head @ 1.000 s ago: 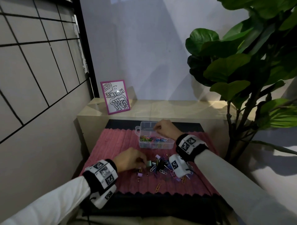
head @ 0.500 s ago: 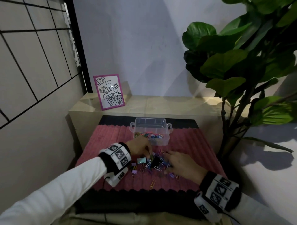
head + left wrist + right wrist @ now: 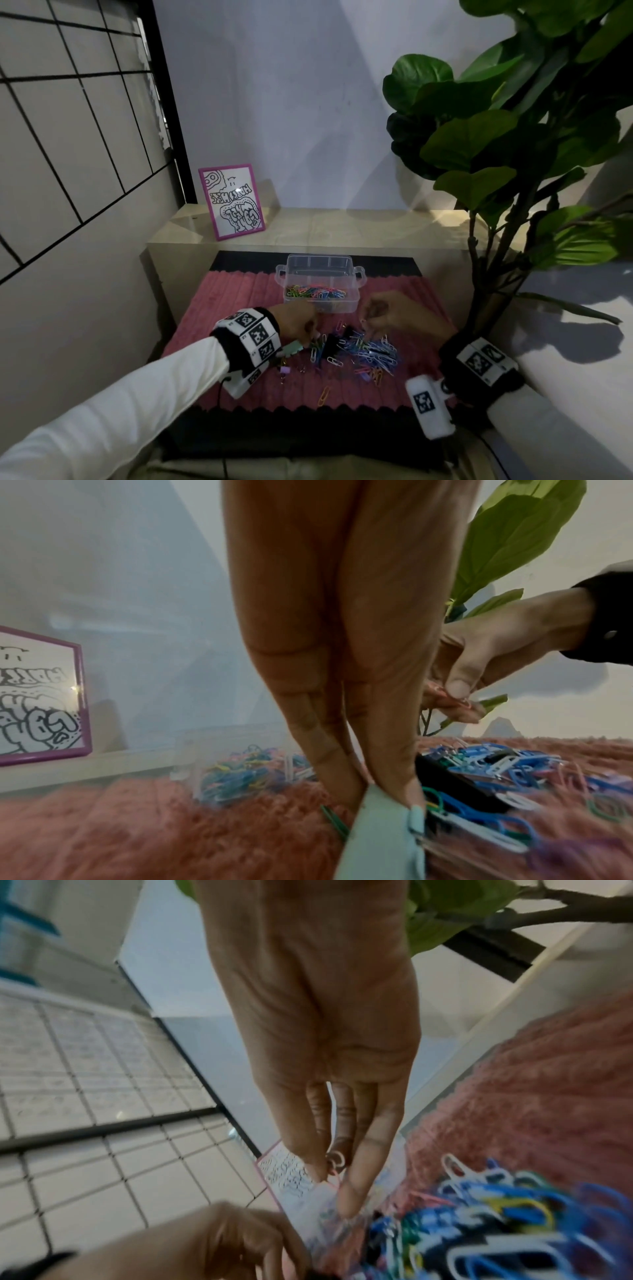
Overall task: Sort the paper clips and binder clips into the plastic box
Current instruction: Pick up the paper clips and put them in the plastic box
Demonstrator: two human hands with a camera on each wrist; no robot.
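A clear plastic box stands at the back of the pink mat, with coloured paper clips in its front compartment. In front of it lies a mixed pile of paper clips and black binder clips. My left hand is at the pile's left edge. Its fingertips pinch a mint green binder clip that rests on the mat. My right hand hovers just above the pile's far side and pinches a pink paper clip between thumb and fingers.
The pink ribbed mat lies on a low dark surface. A small purple binder clip and an orange paper clip lie apart near the front. A framed drawing stands on the beige ledge. A leafy plant crowds the right.
My right hand came back from the box to the pile and has risen slightly with a paper clip. My left hand stayed at the pile's left edge on the mint binder clip.
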